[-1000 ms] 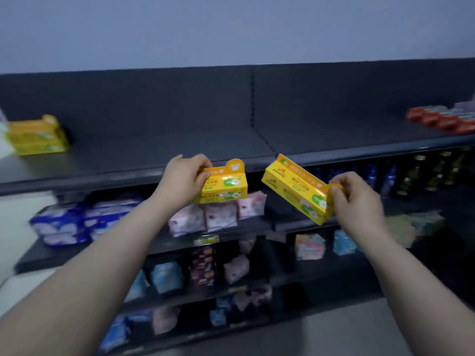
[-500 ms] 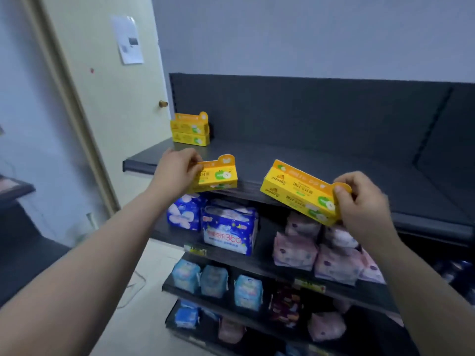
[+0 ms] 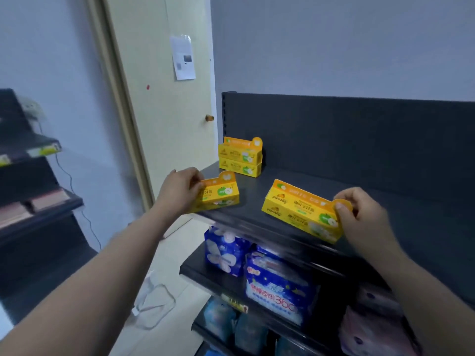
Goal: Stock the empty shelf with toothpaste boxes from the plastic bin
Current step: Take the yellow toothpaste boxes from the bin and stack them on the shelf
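Two yellow toothpaste boxes (image 3: 240, 157) sit stacked at the back left of the dark top shelf (image 3: 385, 201). A small yellow box (image 3: 218, 195) is at the front edge. A long yellow box (image 3: 300, 210) is tilted nearby.

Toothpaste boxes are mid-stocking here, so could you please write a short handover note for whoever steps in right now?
Left hand: holds a yellow toothpaste box at the top shelf's left front edge.
Right hand: grips the tab end of a second box, tilted, over the shelf front.
Done: two boxes stacked at the shelf's back-left corner.
Left: set both held boxes down, then fetch more; the plastic bin is out of view.
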`<state>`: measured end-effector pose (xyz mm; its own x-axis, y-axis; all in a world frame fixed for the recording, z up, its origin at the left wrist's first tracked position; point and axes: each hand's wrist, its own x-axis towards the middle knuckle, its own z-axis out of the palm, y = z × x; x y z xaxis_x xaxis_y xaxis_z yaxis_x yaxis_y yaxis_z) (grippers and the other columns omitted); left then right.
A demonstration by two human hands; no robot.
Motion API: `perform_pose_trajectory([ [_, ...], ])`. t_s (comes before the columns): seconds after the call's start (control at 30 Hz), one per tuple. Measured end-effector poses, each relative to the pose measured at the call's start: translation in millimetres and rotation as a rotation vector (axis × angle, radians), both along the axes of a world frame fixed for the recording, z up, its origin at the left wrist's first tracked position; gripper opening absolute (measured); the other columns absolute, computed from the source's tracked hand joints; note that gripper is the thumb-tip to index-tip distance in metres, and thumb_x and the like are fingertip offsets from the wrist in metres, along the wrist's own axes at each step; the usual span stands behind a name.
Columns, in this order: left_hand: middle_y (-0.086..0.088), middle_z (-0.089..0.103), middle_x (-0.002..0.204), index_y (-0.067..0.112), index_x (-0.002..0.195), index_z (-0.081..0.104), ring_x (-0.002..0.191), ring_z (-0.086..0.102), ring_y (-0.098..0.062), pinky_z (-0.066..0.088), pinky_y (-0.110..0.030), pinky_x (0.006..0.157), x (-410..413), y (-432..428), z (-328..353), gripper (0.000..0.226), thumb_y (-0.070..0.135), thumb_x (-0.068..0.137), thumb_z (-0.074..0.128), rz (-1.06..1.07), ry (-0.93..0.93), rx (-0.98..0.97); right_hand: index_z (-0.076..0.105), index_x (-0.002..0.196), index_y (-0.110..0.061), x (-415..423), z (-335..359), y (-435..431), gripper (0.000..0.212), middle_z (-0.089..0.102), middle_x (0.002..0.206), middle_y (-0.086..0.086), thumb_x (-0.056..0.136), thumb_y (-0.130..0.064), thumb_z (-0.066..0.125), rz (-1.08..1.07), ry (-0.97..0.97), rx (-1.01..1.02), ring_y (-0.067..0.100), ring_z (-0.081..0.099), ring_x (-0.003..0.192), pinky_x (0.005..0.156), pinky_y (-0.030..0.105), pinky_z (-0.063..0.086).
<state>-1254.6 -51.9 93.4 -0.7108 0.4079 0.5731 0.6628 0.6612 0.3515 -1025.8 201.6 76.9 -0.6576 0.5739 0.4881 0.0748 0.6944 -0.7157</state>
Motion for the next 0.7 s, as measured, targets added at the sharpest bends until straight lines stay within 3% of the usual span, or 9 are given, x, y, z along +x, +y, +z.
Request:
perform_pose_trajectory([
  [0.13,-0.01,0.069,0.094,0.007,0.094,0.066,0.091,0.059,-0.032,0.032,-0.029,0.079,-65.4,20.2,4.0,0.01,0.013,0.088,0.061,-0.103,-0.039,-0.022,0.057,0.087,-0.021,-44.5,5.5,-3.9,0.013,0.06,0.083,-0.01,0.092,-0.01,0.052,-0.085,-0.013,0.043,0.004,0.054,0.077,0.061,0.021,0.038],
  [0.2,-0.01,0.069,0.092,0.007,0.094,0.066,0.09,0.06,-0.032,0.029,-0.027,0.074,-95.9,35.7,6.8,0.01,0.013,0.088,0.061,-0.177,-0.044,-0.055,0.057,0.088,-0.02,-65.8,6.8,-7.6,0.013,0.06,0.084,-0.01,0.093,-0.01,0.051,-0.12,-0.009,0.043,0.003,0.054,0.078,0.061,0.019,0.038],
  [0.4,-0.007,0.068,0.098,0.009,0.095,0.065,0.093,0.059,-0.028,0.034,-0.028,0.072,-163.0,76.3,0.2,0.011,0.017,0.089,0.06,-0.356,-0.056,-0.167,0.054,0.085,-0.026,-115.9,0.0,-22.7,0.015,0.059,0.084,-0.01,0.094,-0.015,0.05,-0.206,-0.061,0.003,0.007,0.054,0.08,0.062,0.026,0.042],
  [0.53,-0.003,0.066,0.098,0.012,0.097,0.064,0.094,0.058,-0.024,0.038,-0.028,0.072,-182.4,97.8,-0.3,0.011,0.019,0.091,0.059,-0.472,-0.098,-0.197,0.055,0.085,-0.026,-136.1,-5.4,-30.6,0.016,0.06,0.081,-0.011,0.092,-0.012,0.053,-0.236,-0.072,0.034,0.003,0.054,0.076,0.062,0.018,0.038],
  [0.7,0.0,0.065,0.105,0.013,0.109,0.062,0.095,0.056,-0.014,0.038,-0.022,0.078,-191.3,97.4,7.3,0.018,0.013,0.093,0.053,-0.546,-0.154,0.011,0.055,0.087,-0.024,-168.6,-2.1,-46.6,0.015,0.06,0.081,-0.01,0.093,-0.012,0.051,-0.19,-0.098,0.015,0.004,0.054,0.075,0.062,0.019,0.04],
])
